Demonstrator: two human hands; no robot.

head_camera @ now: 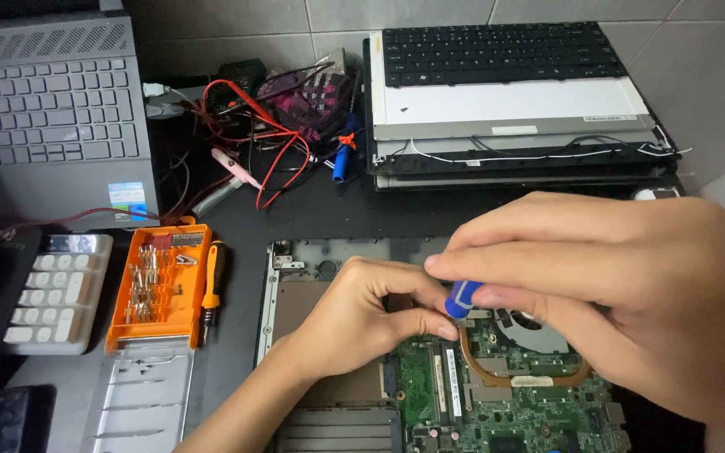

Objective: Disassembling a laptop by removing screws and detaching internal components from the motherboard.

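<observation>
The right hand (623,285) is closing thumb and fingers round the blue handle of a screwdriver (461,298), holding it upright over the green motherboard (497,394) of the opened laptop base (320,268). The left hand (362,319) is pinching in just below that handle, fingertips together, seemingly steadying the shaft (the tip itself is hidden, so I cannot tell what it is engaging). In my judgement, the work is calling for the tool being kept vertical, light downward pressure being applied, and the left fingers staying clear of the copper heat pipe (530,379) and fan (534,327). The orange bit case (161,285) is lying open well to the left.
</observation>
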